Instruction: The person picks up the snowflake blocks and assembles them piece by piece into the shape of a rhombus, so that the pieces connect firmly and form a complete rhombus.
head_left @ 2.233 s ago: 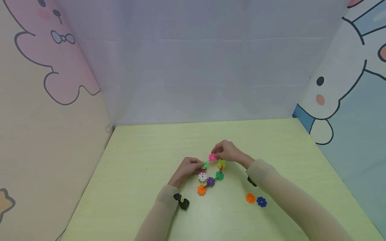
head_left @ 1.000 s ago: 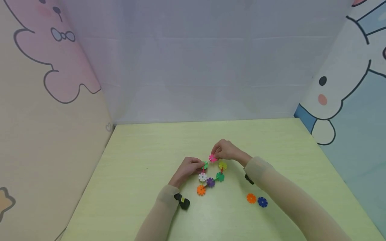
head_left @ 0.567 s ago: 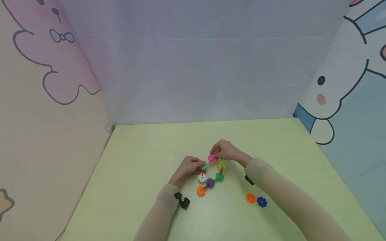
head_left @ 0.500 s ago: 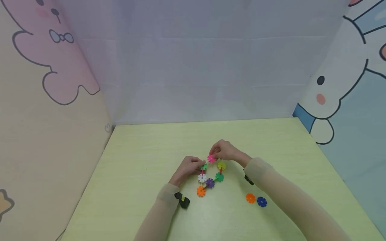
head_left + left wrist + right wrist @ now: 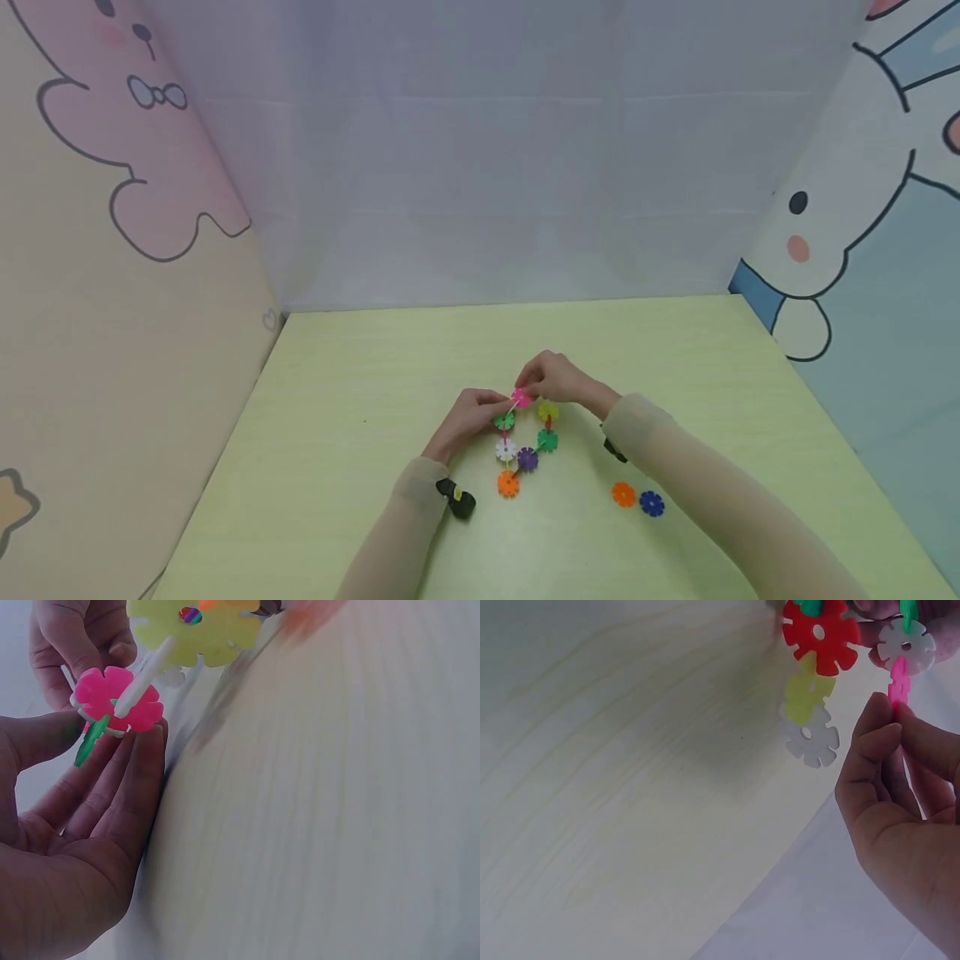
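A chain of interlocking plastic snowflake discs is bent into a loop between my hands in the head view. My left hand (image 5: 468,421) pinches it at its left side, around the green disc (image 5: 504,421). The fingertips of my right hand (image 5: 558,379) pinch the pink disc (image 5: 521,397) at the top. In the right wrist view that pink disc stands edge-on, slotted into a white disc (image 5: 905,646). Another white disc (image 5: 810,735), slotted to a yellow one (image 5: 810,686), hangs beside my right hand. An orange disc (image 5: 508,484) is lowest in the loop.
Two loose discs, one orange (image 5: 624,494) and one blue (image 5: 652,503), lie side by side under my right forearm on the pale yellow-green table (image 5: 360,358). A pale curtain (image 5: 480,167) hangs behind the table, with cartoon-printed walls at both sides.
My right hand has shifted slightly left and down with the pink disc, closer to my left hand. The loop's lower discs have swung slightly right and down. The loose discs stay put.
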A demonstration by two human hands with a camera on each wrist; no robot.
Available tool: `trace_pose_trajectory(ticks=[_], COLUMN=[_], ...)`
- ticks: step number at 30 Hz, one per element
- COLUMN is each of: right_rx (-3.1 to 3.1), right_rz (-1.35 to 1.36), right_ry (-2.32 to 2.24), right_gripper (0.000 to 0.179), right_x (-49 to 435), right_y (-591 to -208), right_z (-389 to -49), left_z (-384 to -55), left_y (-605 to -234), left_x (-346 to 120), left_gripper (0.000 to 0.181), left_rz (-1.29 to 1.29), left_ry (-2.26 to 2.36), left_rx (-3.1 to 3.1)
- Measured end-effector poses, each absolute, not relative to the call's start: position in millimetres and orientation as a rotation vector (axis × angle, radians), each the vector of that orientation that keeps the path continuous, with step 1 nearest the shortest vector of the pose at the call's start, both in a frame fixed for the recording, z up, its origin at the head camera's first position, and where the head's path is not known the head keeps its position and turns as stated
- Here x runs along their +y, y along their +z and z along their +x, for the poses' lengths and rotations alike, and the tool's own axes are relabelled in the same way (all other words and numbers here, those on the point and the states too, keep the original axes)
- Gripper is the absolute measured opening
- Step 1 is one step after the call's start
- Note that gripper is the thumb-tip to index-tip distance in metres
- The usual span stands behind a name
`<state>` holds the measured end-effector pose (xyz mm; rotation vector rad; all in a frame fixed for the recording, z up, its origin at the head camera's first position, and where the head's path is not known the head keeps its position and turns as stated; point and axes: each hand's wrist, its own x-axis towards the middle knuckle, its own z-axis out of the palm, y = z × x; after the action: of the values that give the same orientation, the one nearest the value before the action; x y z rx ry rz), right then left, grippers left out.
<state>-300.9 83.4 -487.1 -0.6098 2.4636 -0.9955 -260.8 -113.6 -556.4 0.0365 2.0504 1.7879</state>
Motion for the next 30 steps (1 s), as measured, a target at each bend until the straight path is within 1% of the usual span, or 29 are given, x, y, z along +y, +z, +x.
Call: trace_pose_trajectory(ticks=[16,30], right_rx=[2.505,2.567], right_rz=[-0.638,-0.591], right_ry=[-0.917,-0.937], right_gripper=[0.013,0.016], right_x=[79,107], right_y=[-489,-475], right_z=[-300,-292], left_z=[-260,-260], left_y=[-556,-559], left_x=[-112,-113], left_gripper=[0.024,0.025], left_rz=[0.040,0.029], left_ry=[1.753,1.715], left_rx=[2.134,2.189])
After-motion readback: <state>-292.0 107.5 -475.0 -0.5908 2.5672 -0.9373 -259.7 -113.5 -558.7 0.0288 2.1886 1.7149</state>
